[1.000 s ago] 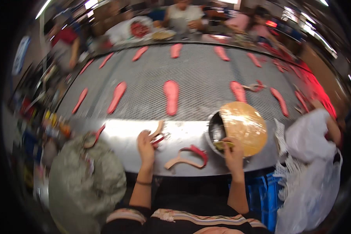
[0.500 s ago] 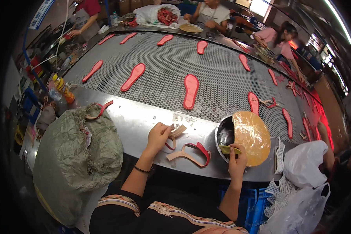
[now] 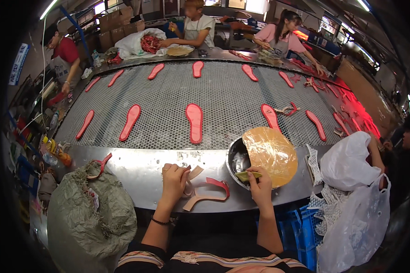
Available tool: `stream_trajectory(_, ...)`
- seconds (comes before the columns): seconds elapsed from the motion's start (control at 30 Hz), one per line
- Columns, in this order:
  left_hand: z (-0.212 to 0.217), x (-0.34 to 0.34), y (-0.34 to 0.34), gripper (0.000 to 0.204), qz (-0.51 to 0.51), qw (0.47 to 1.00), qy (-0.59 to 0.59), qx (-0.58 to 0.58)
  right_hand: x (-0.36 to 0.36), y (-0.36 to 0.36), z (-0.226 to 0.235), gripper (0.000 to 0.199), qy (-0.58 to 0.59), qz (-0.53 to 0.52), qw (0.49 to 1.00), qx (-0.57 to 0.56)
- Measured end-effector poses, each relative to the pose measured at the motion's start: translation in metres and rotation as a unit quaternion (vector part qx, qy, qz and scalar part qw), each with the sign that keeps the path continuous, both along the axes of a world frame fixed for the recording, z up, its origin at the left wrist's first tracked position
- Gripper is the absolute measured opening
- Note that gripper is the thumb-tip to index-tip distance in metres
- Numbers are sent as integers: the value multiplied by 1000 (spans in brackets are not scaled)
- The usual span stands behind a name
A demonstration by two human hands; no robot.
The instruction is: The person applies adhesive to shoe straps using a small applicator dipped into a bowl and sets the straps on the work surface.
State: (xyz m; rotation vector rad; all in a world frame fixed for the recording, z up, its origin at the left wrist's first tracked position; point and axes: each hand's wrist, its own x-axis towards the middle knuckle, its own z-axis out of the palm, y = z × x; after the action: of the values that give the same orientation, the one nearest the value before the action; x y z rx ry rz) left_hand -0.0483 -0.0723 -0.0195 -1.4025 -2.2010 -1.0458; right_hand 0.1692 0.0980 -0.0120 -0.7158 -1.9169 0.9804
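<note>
My left hand (image 3: pixel 174 181) presses on a tan and red sandal strap piece (image 3: pixel 206 191) lying on the steel ledge (image 3: pixel 141 170) in front of me, fingers curled over one end. My right hand (image 3: pixel 261 185) grips a yellowish brush (image 3: pixel 247 176) whose tip rests at the rim of a metal bowl (image 3: pixel 238 160). A round amber, glue-crusted lid (image 3: pixel 270 155) leans over the right side of the bowl. Several red soles, one being sole (image 3: pixel 195 122), lie on the perforated conveyor (image 3: pixel 223 98) beyond.
A grey-green sack (image 3: pixel 89 218) with a red strap on top stands at my left. White plastic bags (image 3: pixel 355 191) and mesh pieces sit at my right, above a blue crate (image 3: pixel 300 227). Other people work along the far and left sides of the conveyor.
The view has tilted up and steadied. My left hand stays on the strap piece and my right hand stays at the bowl with the brush.
</note>
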Motion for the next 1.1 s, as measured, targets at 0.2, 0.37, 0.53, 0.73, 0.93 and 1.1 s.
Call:
stream_trajectory(0.2, 89, -6, 45, 11, -158, 980, -89, 79, 3, -6, 7, 9, 97, -54, 991, -80)
stream_trajectory(0.37, 38, -5, 102, 28, -257, 923, -284, 42, -8, -10, 10, 8, 1, -83, 994, 67)
stream_trajectory(0.53, -32, -22, 113, 33, -243, 903, -355, -3, -6, -8, 7, 7, 22, -90, 995, 22)
stream_trajectory(0.73, -10, -18, 114, 38, -308, 823, -475, -41, -8, -7, 3, 12, 145, -101, 980, -93)
stream_trajectory(0.93, -10, -14, 109, 38, -350, 790, -482, -144, -10, -12, 10, 11, 230, -102, 956, -148)
stream_trajectory(1.1, -12, -13, 108, 38, -358, 796, -462, -161, -20, -16, 16, 10, 174, -59, 972, -149)
